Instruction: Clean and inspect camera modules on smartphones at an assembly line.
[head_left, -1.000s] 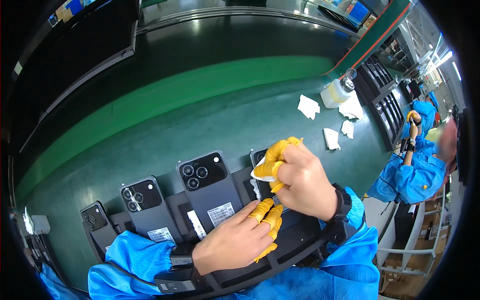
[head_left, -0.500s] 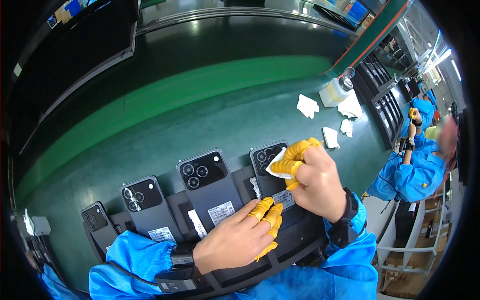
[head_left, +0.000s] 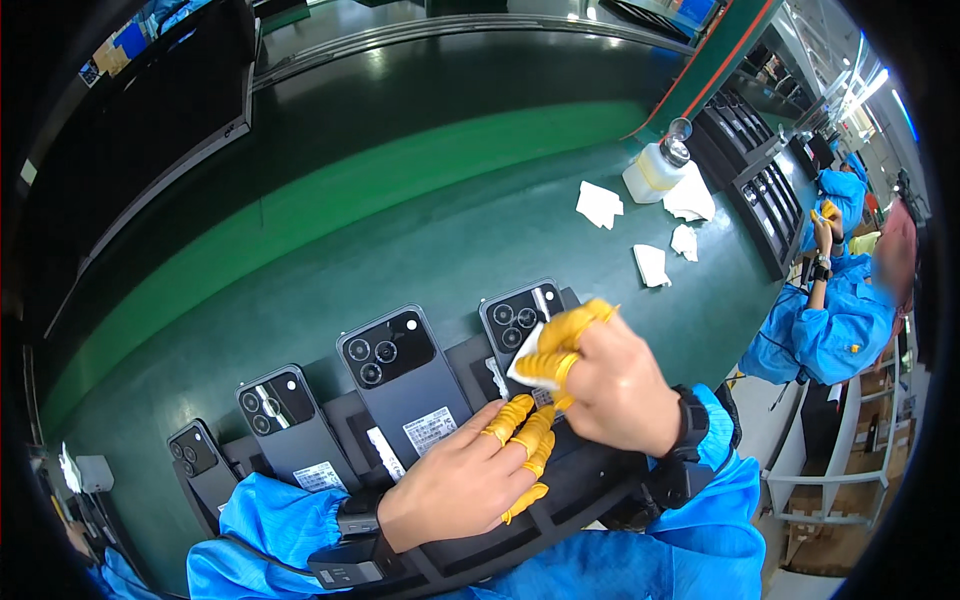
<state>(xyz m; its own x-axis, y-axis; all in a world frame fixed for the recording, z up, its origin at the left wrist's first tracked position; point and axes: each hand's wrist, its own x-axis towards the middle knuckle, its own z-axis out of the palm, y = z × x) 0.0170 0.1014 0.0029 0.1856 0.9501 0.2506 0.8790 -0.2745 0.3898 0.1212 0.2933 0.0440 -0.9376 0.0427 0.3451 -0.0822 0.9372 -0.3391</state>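
Hands (head_left: 615, 385) partly hide the rightmost phone (head_left: 515, 330), a bottle (head_left: 652, 174) beyond.

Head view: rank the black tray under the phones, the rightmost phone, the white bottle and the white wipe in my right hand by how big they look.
Largest to smallest:
1. Black tray
2. Rightmost phone, partly covered
3. White bottle, farther off
4. White wipe, partly covered, so its full size is unsure

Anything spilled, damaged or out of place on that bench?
Nothing looks spilled or visibly damaged. Only the loose white wipes look untidy: scattered at odd angles on the green bench near the bottle, one crumpled, while the phones lie in a row.
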